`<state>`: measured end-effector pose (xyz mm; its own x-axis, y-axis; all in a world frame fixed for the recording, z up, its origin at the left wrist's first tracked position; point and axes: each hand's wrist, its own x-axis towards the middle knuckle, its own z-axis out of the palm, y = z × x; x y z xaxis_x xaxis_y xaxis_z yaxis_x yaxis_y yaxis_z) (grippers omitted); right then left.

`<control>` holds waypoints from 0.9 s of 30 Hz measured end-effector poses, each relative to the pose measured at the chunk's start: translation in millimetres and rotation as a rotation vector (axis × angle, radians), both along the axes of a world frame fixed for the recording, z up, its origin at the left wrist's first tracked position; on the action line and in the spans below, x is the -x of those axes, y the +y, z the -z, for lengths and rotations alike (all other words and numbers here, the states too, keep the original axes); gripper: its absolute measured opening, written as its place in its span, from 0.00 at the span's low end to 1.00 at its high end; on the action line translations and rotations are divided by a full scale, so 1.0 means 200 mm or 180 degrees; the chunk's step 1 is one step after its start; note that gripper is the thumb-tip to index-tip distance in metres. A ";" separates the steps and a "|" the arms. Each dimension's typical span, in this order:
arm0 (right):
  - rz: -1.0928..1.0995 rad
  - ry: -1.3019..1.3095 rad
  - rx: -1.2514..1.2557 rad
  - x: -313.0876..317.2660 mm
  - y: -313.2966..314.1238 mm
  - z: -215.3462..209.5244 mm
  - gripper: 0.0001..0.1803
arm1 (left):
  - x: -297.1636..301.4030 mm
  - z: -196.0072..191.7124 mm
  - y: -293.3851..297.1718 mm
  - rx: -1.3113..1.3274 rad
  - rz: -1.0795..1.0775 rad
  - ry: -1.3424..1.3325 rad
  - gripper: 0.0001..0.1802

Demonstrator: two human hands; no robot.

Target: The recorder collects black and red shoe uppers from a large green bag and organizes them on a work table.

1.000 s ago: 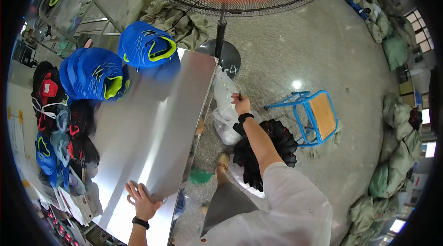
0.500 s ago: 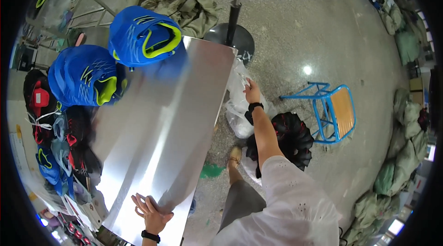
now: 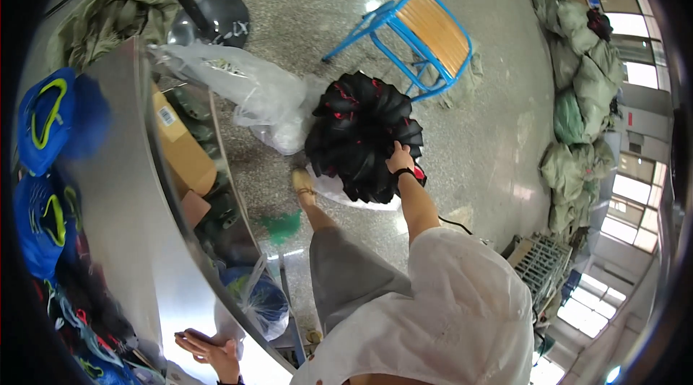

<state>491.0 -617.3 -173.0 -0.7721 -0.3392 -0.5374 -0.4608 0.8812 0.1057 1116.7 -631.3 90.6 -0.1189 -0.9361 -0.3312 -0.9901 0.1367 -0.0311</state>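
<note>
My left hand (image 3: 209, 355) lies on the shiny metal table (image 3: 119, 125) at the lower left, fingers stretched out and holding nothing. To the right, my right hand (image 3: 401, 159), with a dark band at the wrist, reaches down to a ring-shaped bundle of black shoe uppers (image 3: 361, 107) with red trim. Its fingers are apart at the bundle's right side and seem to touch it; the fingertips are partly hard to make out. The bundle rests near the floor on white plastic. Blue shoe uppers with lime lining (image 3: 45, 118) sit on the table's far left.
A clear plastic bag (image 3: 267, 96) lies between table and bundle. Beyond stands a blue-framed stool (image 3: 433, 27) with a wooden seat. The fan's round base (image 3: 224, 20) is at the back. Under the tabletop are cardboard (image 3: 180, 146) and a bagged blue item (image 3: 263, 305). Sacks (image 3: 588, 81) line the right.
The view has swung right and down. My right hand has moved from beside the plastic bag to the black bundle. My left hand remains flat on the table.
</note>
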 end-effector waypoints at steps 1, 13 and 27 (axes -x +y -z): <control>0.0003 -0.0041 -0.0052 0.01 0.07 0.02 0.30 | -0.01 0.00 0.00 -0.0048 -0.0038 0.0047 0.58; 0.1603 0.0084 -0.0224 -0.09 0.48 0.12 0.48 | -0.59 0.23 0.18 -0.1004 0.0324 -0.0400 0.33; 0.0787 -0.0215 0.0640 -0.09 0.37 -0.17 0.30 | -0.09 0.01 -0.01 -0.0324 -0.0517 -0.0084 0.59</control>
